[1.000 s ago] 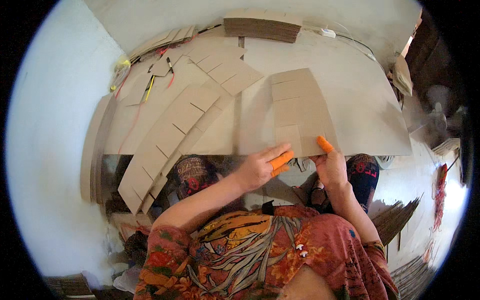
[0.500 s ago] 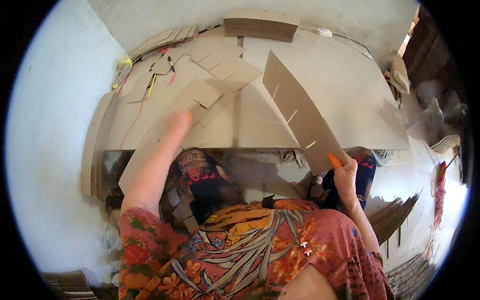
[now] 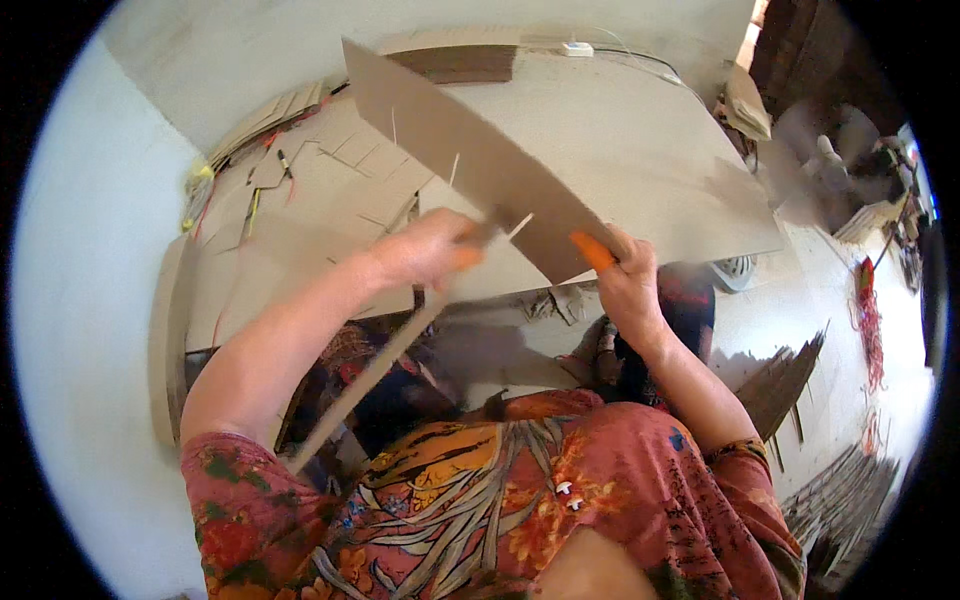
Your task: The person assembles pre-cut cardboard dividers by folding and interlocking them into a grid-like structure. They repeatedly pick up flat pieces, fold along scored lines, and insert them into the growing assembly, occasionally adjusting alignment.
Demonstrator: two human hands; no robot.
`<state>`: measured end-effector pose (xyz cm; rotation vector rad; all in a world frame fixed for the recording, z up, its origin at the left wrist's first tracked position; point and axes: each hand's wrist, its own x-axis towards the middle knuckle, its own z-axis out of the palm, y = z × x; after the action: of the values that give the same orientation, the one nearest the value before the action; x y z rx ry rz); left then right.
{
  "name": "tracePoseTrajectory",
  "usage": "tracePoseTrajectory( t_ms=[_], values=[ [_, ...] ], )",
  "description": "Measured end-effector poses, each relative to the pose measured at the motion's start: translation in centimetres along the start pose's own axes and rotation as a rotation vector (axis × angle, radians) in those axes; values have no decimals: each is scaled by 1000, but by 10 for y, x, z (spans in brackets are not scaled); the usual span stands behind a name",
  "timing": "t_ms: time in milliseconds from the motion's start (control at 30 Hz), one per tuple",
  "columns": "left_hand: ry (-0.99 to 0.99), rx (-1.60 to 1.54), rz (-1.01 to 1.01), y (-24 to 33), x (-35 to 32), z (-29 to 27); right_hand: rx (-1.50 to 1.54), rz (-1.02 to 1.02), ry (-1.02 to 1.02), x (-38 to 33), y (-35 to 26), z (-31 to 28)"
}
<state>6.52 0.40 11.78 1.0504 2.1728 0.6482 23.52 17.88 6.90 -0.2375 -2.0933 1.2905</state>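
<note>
My right hand [image 3: 632, 295], an orange cover on its thumb, grips the lower end of a long brown cardboard panel [image 3: 480, 150]. Several narrow slots cut into one long edge of that panel, and it slants up to the left above the table. In my left hand [image 3: 430, 247], also with orange on a finger, is a second cardboard piece [image 3: 365, 390], seen nearly edge-on and running down toward my left sleeve. Its upper end meets or overlaps the panel near one slot; blur hides whether the two are joined. More slotted cardboard pieces [image 3: 350, 160] lie on the table beyond my left hand.
The pale tabletop [image 3: 650, 130] bears a cardboard stack [image 3: 465, 65] at the back and a white power strip [image 3: 577, 49]. Another stack [image 3: 165, 340] stands at the left by the wall. A fan [image 3: 840, 150], red strings [image 3: 868, 335] and dark cardboard sheets [image 3: 775, 385] are at right.
My left hand has moved right with its cardboard piece, which has turned edge-on. The right hand has raised its panel and swung it left, bringing both pieces together. The head view has shifted.
</note>
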Motion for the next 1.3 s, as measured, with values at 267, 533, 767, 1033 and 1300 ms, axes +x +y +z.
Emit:
tracePoseTrajectory(
  t_ms=[267, 533, 767, 1033, 1300],
  values=[
    [109, -70, 222, -28, 16, 9, -221, 220, -195, -8, 49, -22],
    [645, 774, -382, -217, -1, 4, -368, -217, -141, 11, -5, -17],
    [541, 766, -446, -224, -2, -32, -586, -15, -478, 50, -11, 15],
    [533, 545, -290, -198, -4, -79, -519, -72, -335, 31, 13, -2],
    [342, -35, -167, -95, 22, -64, -341, -425, -223, 25, -21, -21]
  ],
)
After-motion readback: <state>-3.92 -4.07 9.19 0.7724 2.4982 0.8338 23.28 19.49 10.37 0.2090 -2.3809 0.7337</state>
